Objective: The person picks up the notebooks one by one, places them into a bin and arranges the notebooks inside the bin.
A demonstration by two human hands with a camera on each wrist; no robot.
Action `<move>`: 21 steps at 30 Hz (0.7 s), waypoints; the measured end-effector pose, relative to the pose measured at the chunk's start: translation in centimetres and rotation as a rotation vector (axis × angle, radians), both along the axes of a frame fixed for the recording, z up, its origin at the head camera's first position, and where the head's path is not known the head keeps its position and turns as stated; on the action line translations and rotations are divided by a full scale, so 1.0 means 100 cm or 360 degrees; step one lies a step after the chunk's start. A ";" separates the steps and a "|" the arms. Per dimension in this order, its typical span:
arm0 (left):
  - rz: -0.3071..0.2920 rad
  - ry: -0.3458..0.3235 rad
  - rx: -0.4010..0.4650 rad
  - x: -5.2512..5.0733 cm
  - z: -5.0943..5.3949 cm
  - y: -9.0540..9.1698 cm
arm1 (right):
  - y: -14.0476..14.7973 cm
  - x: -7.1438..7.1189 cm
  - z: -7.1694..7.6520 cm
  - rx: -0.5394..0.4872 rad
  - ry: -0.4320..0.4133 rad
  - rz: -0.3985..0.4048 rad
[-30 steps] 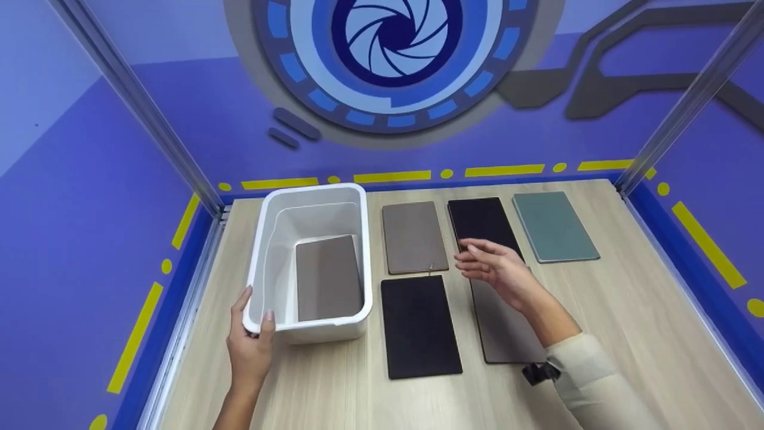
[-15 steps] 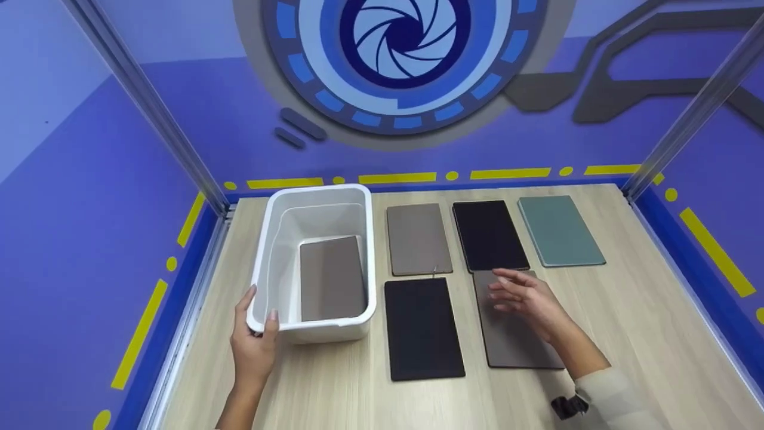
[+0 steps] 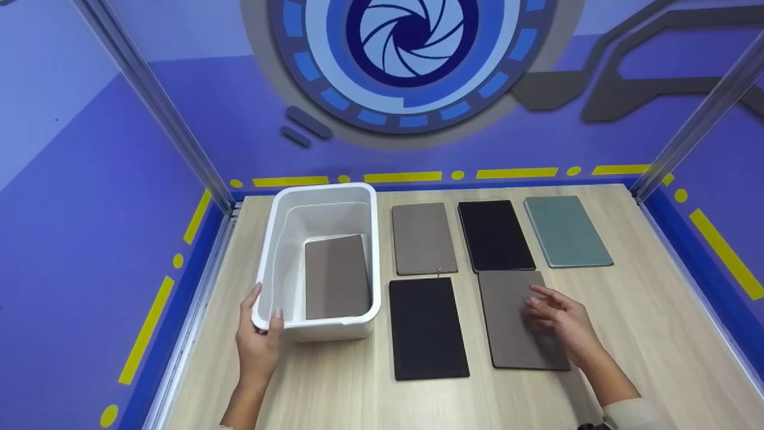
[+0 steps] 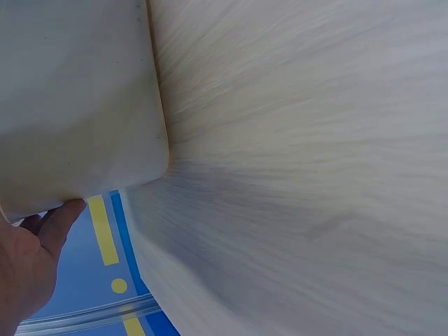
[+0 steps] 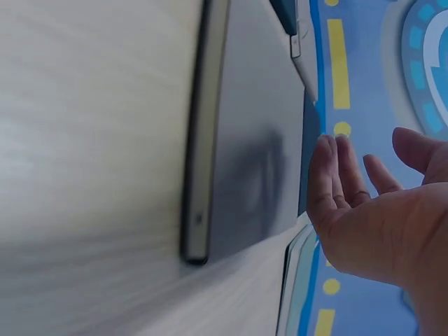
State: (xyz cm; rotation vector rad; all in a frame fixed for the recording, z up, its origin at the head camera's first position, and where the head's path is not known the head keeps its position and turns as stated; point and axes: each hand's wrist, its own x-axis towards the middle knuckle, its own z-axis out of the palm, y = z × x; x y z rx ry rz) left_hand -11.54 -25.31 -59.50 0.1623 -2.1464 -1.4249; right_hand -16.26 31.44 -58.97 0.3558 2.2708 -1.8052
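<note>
The left hand (image 3: 258, 340) grips the near left corner of a white bin (image 3: 349, 330), thumb over the rim; the left wrist view shows its fingers against the bin wall (image 4: 84, 133). A brown notebook (image 3: 337, 278) lies inside the bin. My right hand (image 3: 570, 325) hovers over the right part of a grey-brown notebook (image 3: 507, 322), holding nothing, its fingers loosely bent. In the right wrist view that hand (image 5: 378, 210) is apart from the notebook (image 5: 255, 140), whose page edge faces the camera.
Left of the grey-brown notebook lies a black one (image 3: 427, 328). Behind them are a taupe notebook (image 3: 424, 239), another black one (image 3: 495, 236) and a green one (image 3: 567, 232). Blue-purple panels with metal posts (image 3: 161, 113) border the wooden table.
The right hand has moved right and nearer the person, from above the back black notebook to over the near grey-brown one. The left hand keeps its grip on the bin.
</note>
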 end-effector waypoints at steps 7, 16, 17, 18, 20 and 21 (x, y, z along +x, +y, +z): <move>0.0001 -0.0037 -0.0004 0.000 0.002 0.000 | 0.011 0.010 -0.006 0.0307 0.0008 -0.0054; 0.0029 -0.0066 -0.0003 0.001 0.005 0.000 | 0.016 0.017 -0.012 0.0558 0.0048 -0.0047; 0.0026 -0.0066 -0.0002 0.001 0.005 0.000 | 0.017 0.018 -0.013 0.0588 0.0043 -0.0033; 0.0026 -0.0067 -0.0004 0.002 0.004 0.000 | 0.018 0.018 -0.013 0.0626 0.0035 -0.0013; 0.0032 -0.0074 -0.0013 0.002 0.004 0.000 | 0.019 0.019 -0.015 0.0706 0.0013 0.0038; 0.0032 -0.0074 -0.0013 0.002 0.004 0.000 | 0.020 0.019 -0.016 0.0744 -0.0001 0.0070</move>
